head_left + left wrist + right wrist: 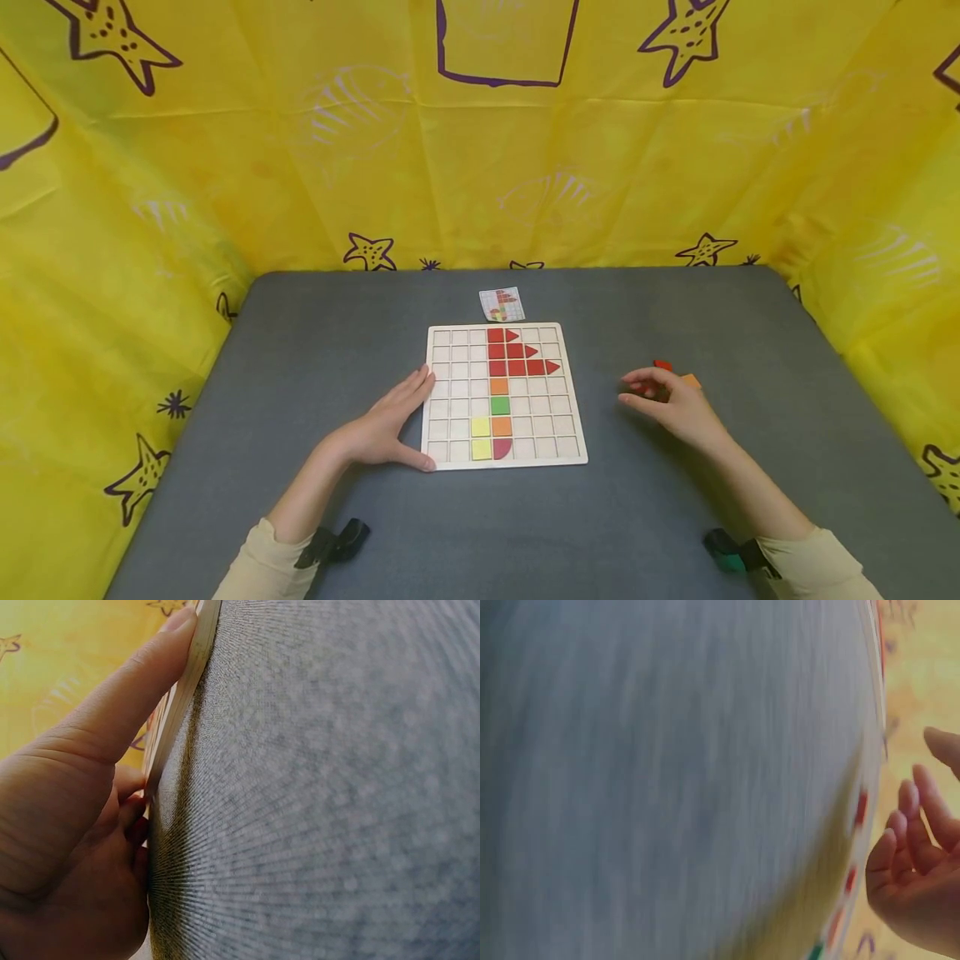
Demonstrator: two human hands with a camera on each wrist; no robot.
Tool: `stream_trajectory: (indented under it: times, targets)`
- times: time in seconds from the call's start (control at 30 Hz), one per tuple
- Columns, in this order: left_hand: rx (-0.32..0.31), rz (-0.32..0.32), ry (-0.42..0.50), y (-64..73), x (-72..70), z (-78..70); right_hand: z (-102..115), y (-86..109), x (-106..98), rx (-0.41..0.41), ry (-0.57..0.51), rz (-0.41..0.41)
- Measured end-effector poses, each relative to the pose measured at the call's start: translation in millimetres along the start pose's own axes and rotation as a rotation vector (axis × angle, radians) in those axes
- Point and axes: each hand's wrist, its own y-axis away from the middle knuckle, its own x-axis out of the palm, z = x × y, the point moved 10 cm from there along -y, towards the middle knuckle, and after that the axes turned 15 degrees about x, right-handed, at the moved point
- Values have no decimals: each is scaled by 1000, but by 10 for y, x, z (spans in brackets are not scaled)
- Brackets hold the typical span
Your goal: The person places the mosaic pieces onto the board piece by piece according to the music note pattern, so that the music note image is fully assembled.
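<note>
Bracing board (pixel 538 406), likely against sliding | left hand (pixel 378 429) spread against its edge | right hand (pixel 681 407) loosely curved, empty, beside pieces (pixel 663 365)

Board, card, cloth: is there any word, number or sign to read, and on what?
No word, number or sign can be read.
Board: none, just coloured pieces.
Card: a tiny coloured picture; any writing would be too small to read.
Cloth: none, just stars and fish.
</note>
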Motion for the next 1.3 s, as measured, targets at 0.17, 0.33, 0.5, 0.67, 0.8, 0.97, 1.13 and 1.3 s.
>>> stream_trajectory:
  times: [0.17, 0.33, 0.5, 0.67, 0.8, 0.97, 1.13, 1.3]
  targets:
    - [3, -1, -2, -4, -10, -18, -262, 0, -390, 32, 111, -71]
    - [7, 4, -2, -3, -11, -24, -480, -23, -647, 17, 164, -96]
    - [3, 4, -3, 2, -12, -18, -579, -101, -701, -18, 219, -53]
    - [-3, 3, 0, 5, -11, -15, -596, -150, -668, -28, 237, -13]
    - [-1, 3, -3, 0, -14, -16, -618, -169, -673, 8, 237, -26]
    - [4, 2, -4, -6, -17, -28, -595, -159, -693, 21, 255, -77]
    - [-2, 3, -3, -7, -16, -34, -454, -126, -633, 4, 213, -117]
    - [-6, 2, -1, 0, -16, -31, -253, -106, -458, -4, 109, -109]
